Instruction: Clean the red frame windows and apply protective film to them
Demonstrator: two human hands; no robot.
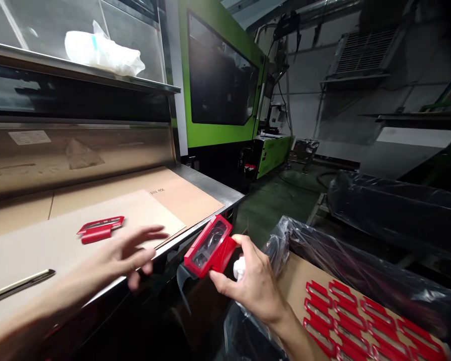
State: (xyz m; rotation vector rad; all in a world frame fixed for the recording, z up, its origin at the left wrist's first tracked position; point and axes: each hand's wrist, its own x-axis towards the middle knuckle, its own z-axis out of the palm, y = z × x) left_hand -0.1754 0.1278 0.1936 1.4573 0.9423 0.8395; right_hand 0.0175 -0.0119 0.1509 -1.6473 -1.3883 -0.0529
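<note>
My right hand [253, 281] grips a red plastic frame part [209, 246] with a clear window, held in the air just off the table's front edge. A white scrap sits between its fingers. My left hand [131, 253] is blurred, fingers spread and holding nothing, above the cardboard-covered table [143, 210] near its front edge. A second red plastic part [99, 229] lies flat on the cardboard, to the upper left of my left hand.
A cardboard box [296, 281] lined with a plastic bag stands at lower right, holding several red parts [361, 321] in rows. A green moulding machine [225, 80] stands behind the table. A white bag [103, 50] lies on the upper shelf. Black plastic-covered bundles [394, 210] lie at right.
</note>
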